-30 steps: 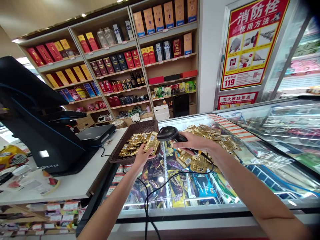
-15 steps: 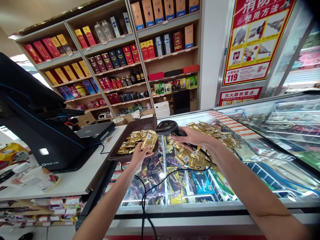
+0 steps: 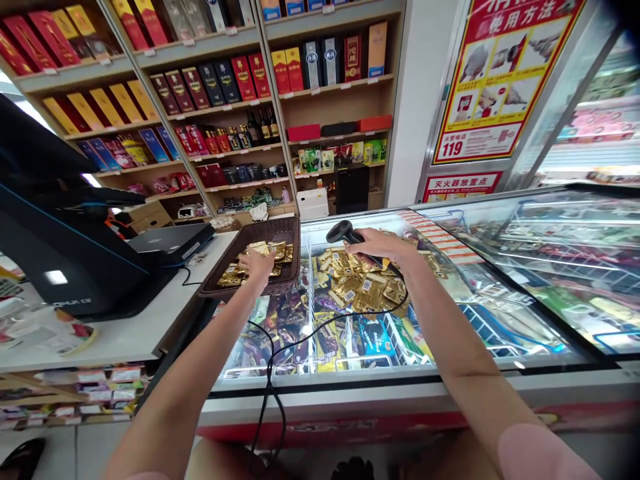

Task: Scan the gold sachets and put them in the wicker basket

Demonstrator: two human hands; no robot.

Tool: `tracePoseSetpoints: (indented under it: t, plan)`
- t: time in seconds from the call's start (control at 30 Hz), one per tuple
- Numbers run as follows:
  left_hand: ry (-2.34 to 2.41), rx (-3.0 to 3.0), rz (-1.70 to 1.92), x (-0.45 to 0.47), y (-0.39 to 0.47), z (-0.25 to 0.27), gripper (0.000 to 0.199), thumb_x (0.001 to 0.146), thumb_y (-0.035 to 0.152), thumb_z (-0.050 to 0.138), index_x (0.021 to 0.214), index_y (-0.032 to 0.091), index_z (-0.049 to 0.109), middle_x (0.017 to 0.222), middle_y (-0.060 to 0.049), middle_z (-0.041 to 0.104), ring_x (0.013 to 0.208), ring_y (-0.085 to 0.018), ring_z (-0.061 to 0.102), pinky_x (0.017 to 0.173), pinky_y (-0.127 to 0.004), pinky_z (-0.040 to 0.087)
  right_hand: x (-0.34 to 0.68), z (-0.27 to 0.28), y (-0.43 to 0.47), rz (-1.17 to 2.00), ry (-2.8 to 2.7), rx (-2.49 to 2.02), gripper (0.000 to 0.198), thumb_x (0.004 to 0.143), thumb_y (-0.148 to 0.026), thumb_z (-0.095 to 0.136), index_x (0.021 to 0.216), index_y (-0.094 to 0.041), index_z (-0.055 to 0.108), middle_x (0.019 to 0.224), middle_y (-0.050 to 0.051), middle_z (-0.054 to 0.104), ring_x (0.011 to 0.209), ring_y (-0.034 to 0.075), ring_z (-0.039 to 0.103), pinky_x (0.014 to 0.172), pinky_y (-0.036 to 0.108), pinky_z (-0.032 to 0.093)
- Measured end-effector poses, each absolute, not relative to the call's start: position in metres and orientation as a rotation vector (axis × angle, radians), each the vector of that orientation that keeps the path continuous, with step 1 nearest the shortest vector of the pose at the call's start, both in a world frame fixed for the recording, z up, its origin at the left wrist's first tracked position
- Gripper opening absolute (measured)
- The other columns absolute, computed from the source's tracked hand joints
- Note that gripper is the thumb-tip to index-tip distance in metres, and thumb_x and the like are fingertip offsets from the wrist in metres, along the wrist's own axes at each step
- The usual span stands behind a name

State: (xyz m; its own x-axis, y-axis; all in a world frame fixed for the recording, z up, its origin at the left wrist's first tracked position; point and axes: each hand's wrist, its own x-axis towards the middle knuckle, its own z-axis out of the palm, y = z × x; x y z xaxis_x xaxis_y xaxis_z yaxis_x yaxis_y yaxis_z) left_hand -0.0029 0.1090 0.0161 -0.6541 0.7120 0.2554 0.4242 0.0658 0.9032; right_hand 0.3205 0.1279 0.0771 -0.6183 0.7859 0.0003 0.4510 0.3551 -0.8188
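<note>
Gripping a black scanner (image 3: 340, 231) by its handle in the right hand (image 3: 383, 245). Resting the left hand (image 3: 257, 263) on gold packets (image 3: 285, 252) in the basket (image 3: 265, 230) on the left, no telling if pinching any. Probably feeling light, slick, crinkly; worth grabbing by edges tbh.

The left hand (image 3: 257, 265), which held a packet up at the right side of the basket (image 3: 296, 257) under the scanner (image 3: 345, 232), is now down on the packets (image 3: 283, 252) inside it, and whether it grips one cannot be told. The right hand (image 3: 380, 245) has drawn the scanner rightward, away from the left hand, uncovering more of the pile (image 3: 370, 283). The view has dipped: more of the freezer's red front (image 3: 340, 430), the person's legs (image 3: 215, 460) and a pink sleeve (image 3: 535, 450) enter below, while the upper shelf boxes (image 3: 295, 7) are cut off above.
</note>
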Motion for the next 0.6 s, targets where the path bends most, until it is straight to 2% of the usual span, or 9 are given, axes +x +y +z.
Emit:
tracePoseSetpoints:
  t: [0.07,0.1,0.17,0.23,0.33,0.43,0.5,0.6]
  plan:
    - [2.224,1.405,1.514,0.02,0.111,0.014,0.034,0.076,0.029,0.069,0.106,0.016,0.061,0.126,-0.017,0.055,0.128,-0.035,0.041,0.102,-0.048,0.034,0.323,0.077,0.13,1.155,-2.179,-1.051,0.018,0.081,-0.033,0.062,0.079,-0.02,0.049,0.049,-0.001,0.054,0.041,0.014,0.05,0.043,0.026,0.035]
    - [2.157,1.555,1.417,0.034,0.113,0.012,0.026,0.079,0.031,0.065,0.101,0.017,0.064,0.122,-0.016,0.058,0.124,-0.034,0.045,0.101,-0.046,0.036,0.324,0.077,0.13,1.173,-2.153,-1.022,0.017,0.081,-0.032,0.062,0.08,-0.02,0.049,0.05,-0.001,0.055,0.042,0.014,0.05,0.043,0.026,0.035]
    - [1.935,1.72,1.177,0.063,0.118,0.004,0.019,0.083,0.032,0.059,0.092,0.018,0.067,0.108,-0.013,0.065,0.103,-0.029,0.059,0.09,-0.04,0.043,0.325,0.078,0.131,1.191,-2.108,-0.992,0.016,0.08,-0.03,0.062,0.084,-0.021,0.05,0.053,-0.001,0.056,0.044,0.014,0.051,0.043,0.026,0.035]
    - [1.87,1.756,0.971,0.09,0.125,-0.007,0.019,0.081,0.035,0.061,0.085,0.017,0.067,0.097,-0.013,0.067,0.091,-0.027,0.062,0.084,-0.037,0.045,0.324,0.08,0.129,1.16,-2.077,-0.985,0.017,0.078,-0.026,0.063,0.088,-0.021,0.05,0.055,-0.001,0.057,0.047,0.015,0.053,0.044,0.026,0.036]
    - [2.061,1.751,0.832,0.118,0.137,-0.028,0.037,0.068,0.047,0.074,0.08,0.014,0.064,0.108,-0.019,0.063,0.102,-0.035,0.059,0.085,-0.038,0.043,0.321,0.083,0.126,1.098,-2.048,-0.964,0.019,0.074,-0.019,0.062,0.088,-0.021,0.05,0.053,-0.002,0.055,0.047,0.014,0.052,0.044,0.025,0.035]
    - [2.194,1.709,0.788,0.126,0.146,-0.044,0.051,0.06,0.052,0.08,0.089,0.014,0.062,0.119,-0.021,0.058,0.112,-0.037,0.054,0.088,-0.038,0.042,0.318,0.087,0.122,1.061,-2.005,-0.949,0.015,0.074,-0.018,0.059,0.085,-0.021,0.049,0.048,-0.004,0.05,0.042,0.013,0.046,0.042,0.025,0.033]
    - [2.196,1.713,0.792,0.125,0.149,-0.05,0.047,0.065,0.051,0.076,0.093,0.017,0.061,0.12,-0.016,0.058,0.113,-0.033,0.053,0.089,-0.036,0.041,0.316,0.089,0.12,1.031,-2.012,-0.942,0.013,0.075,-0.02,0.059,0.084,-0.021,0.05,0.047,-0.005,0.049,0.041,0.013,0.046,0.043,0.025,0.033]
    - [2.174,1.725,0.835,0.117,0.151,-0.052,0.025,0.076,0.04,0.068,0.086,0.018,0.061,0.112,-0.012,0.062,0.115,-0.03,0.052,0.09,-0.035,0.039,0.314,0.093,0.119,1.027,-2.065,-0.91,0.014,0.078,-0.027,0.062,0.085,-0.021,0.052,0.046,-0.005,0.049,0.041,0.012,0.045,0.044,0.025,0.033]
